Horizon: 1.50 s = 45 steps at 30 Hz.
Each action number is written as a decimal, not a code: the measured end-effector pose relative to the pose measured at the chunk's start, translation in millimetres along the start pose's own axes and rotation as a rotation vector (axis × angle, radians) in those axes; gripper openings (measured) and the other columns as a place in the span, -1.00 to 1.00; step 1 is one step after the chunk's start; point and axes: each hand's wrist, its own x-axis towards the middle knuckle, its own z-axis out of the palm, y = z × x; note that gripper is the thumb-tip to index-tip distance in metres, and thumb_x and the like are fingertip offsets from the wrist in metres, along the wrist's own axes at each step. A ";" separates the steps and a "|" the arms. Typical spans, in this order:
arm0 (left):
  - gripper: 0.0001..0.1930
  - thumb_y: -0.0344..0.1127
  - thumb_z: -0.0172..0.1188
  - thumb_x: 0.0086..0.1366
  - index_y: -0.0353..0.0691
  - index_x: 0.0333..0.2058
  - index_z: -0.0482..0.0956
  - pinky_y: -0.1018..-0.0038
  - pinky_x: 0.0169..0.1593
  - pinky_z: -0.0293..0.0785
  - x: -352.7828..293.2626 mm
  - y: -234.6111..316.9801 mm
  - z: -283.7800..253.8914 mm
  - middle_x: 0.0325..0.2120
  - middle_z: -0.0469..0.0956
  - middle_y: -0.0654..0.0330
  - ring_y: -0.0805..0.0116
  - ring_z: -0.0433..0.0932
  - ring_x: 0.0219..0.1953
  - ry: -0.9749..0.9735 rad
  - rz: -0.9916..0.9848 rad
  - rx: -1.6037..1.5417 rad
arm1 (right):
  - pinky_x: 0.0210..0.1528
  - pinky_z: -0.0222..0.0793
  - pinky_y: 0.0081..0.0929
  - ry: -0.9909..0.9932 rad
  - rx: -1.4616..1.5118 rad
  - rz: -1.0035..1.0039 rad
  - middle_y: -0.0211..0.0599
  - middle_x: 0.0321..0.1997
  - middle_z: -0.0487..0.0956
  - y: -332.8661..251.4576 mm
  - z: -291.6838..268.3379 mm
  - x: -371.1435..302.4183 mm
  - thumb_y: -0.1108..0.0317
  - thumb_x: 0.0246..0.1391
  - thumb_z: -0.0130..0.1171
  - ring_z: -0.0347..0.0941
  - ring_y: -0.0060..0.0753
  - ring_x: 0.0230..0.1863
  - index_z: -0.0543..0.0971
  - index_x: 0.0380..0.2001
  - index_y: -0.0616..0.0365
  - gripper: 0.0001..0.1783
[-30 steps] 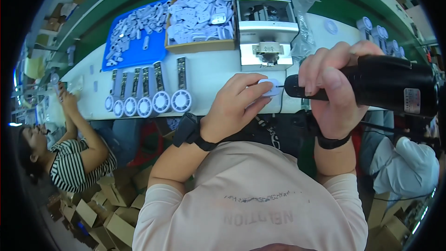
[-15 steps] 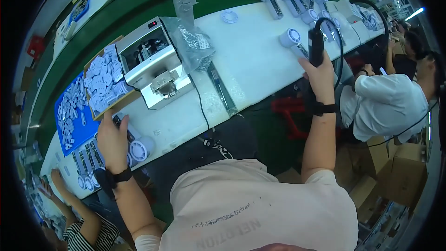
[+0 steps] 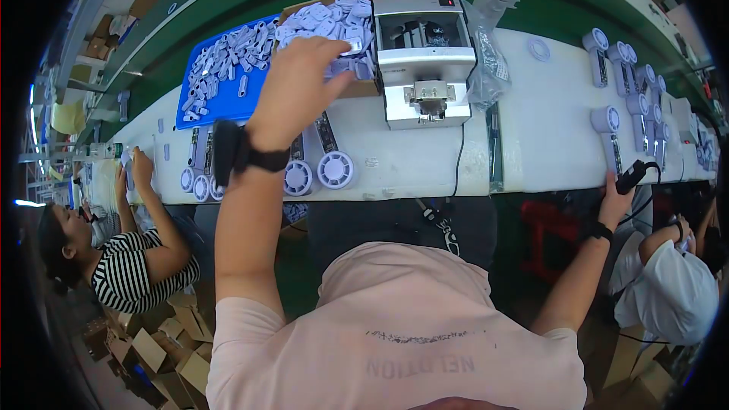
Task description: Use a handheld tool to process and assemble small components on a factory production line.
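While one white counter (image 3: 524, 99) spans the view, we count one silver machine (image 3: 423, 64) standing on it. To the machine's left we see one blue tray (image 3: 229, 111) and, between the two, one cardboard box (image 3: 363, 89). One clear plastic bag (image 3: 487, 61) lies just beside the machine's right side. Of the pale fan-like units (image 3: 336, 170), we make out five on the left, some partly behind the left forearm (image 3: 247, 247), and about nine, overlapping, on the right. Our two hands differ: the left grip (image 3: 296, 83) is over the box, fingers and thumb apart, though we cannot tell whether it touches anything; the right grip (image 3: 616, 203) is closed around one black corded tool (image 3: 632, 178) at the counter's front edge, near one unit. One flat pale ring (image 3: 538, 48) lies right of the bag. Smallest, the pale plastic parts (image 3: 315, 21) fill two heaps, in box and tray, too jumbled to count.
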 end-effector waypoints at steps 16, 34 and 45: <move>-0.67 -0.45 0.25 0.32 -0.19 0.05 0.69 0.23 0.02 0.60 21.9 -35.3 32.0 -0.16 0.73 0.00 0.03 0.71 -0.12 0.155 -0.078 -0.215 | -0.23 0.48 -0.56 -0.030 0.189 -0.262 -0.41 -0.13 0.64 -188.0 4.0 -14.1 0.46 0.14 0.51 0.56 -0.58 -0.26 0.59 0.06 0.21 -0.56; -0.61 -0.59 0.27 0.36 -0.34 0.17 0.60 0.47 0.10 0.44 -60.3 107.8 7.2 0.00 0.60 0.15 0.39 0.53 -0.02 -0.085 -0.160 -1.080 | 0.01 0.52 -0.50 -1.103 0.686 0.021 -0.43 -0.12 0.65 -349.7 96.8 -163.9 0.58 -0.08 0.59 0.59 -0.57 -0.06 0.61 0.03 0.21 -0.44; -0.61 -0.43 0.60 0.08 -0.20 -0.10 0.68 0.33 -0.10 0.52 -74.9 125.0 57.6 -0.12 0.66 0.11 0.14 0.60 -0.16 0.360 -0.082 -1.073 | 0.02 0.56 -0.45 -1.087 0.617 -0.159 -0.29 -0.03 0.67 -343.9 104.6 -169.8 0.61 -0.14 0.56 0.61 -0.47 -0.05 0.61 0.03 0.24 -0.41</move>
